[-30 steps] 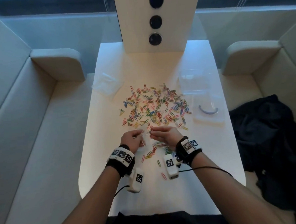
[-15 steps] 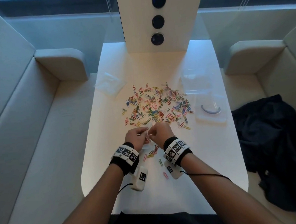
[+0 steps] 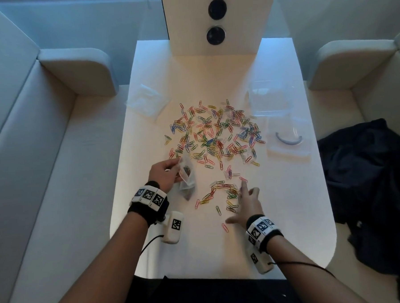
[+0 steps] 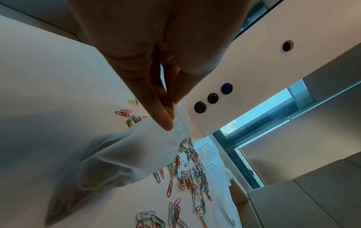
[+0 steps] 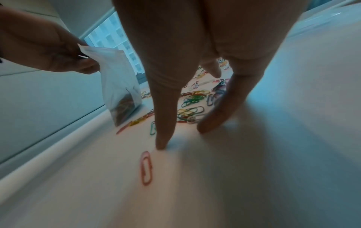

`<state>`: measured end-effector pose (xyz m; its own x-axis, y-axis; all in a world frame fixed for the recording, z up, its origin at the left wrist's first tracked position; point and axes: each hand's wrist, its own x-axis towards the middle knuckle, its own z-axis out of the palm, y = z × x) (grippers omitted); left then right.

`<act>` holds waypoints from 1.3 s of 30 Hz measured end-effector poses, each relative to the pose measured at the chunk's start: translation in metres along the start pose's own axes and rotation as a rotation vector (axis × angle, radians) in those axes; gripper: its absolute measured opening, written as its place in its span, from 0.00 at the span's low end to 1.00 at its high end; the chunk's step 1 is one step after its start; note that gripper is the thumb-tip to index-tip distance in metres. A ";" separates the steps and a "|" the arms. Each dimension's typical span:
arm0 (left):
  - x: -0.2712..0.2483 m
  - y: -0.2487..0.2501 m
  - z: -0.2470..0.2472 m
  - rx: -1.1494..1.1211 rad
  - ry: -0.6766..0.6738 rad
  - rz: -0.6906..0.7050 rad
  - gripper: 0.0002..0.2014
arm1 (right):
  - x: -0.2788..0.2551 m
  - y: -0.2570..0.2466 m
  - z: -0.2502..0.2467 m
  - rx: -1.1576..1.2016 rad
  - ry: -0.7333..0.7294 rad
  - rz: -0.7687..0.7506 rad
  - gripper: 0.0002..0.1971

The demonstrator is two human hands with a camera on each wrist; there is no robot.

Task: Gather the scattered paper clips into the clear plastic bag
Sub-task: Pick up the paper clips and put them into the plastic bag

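My left hand (image 3: 166, 174) pinches the top edge of a small clear plastic bag (image 3: 187, 178) that hangs just above the white table (image 3: 290, 204). The bag (image 5: 119, 83) holds a few coloured clips at its bottom. A wide scatter of coloured paper clips (image 3: 214, 136) lies mid-table, and a smaller cluster (image 3: 222, 193) sits nearer me. My right hand (image 3: 245, 203) is spread with straight fingers over that near cluster, fingertips (image 5: 161, 143) touching the table. A single red clip (image 5: 146, 167) lies just behind them. In the left wrist view the thumb and finger (image 4: 166, 117) pinch the bag (image 4: 136, 154).
A second clear bag (image 3: 146, 101) lies at the back left, and clear plastic boxes (image 3: 289, 142) sit at the right, one with a curved blue piece. A white upright panel (image 3: 215, 23) stands at the far end. A dark garment (image 3: 367, 189) lies on the right seat.
Both hands were together at the bag's mouth. The right hand has let go and swung right and toward me onto the near clips; the left hand now holds the bag alone, shifted left.
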<state>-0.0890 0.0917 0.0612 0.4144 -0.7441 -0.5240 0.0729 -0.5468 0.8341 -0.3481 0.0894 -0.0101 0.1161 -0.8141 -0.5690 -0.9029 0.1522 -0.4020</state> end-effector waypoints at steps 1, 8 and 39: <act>0.000 0.000 -0.001 -0.004 -0.004 0.001 0.13 | 0.005 -0.003 0.002 0.051 0.034 -0.024 0.70; -0.004 0.000 -0.006 -0.051 -0.013 -0.009 0.13 | 0.042 -0.046 0.002 0.156 0.188 -0.099 0.50; 0.001 0.007 0.026 0.006 -0.075 0.002 0.10 | 0.023 -0.132 -0.053 0.702 -0.112 -0.151 0.14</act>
<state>-0.1120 0.0766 0.0622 0.3451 -0.7719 -0.5339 0.0669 -0.5472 0.8344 -0.2479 0.0213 0.0681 0.2939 -0.7982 -0.5258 -0.3999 0.3969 -0.8262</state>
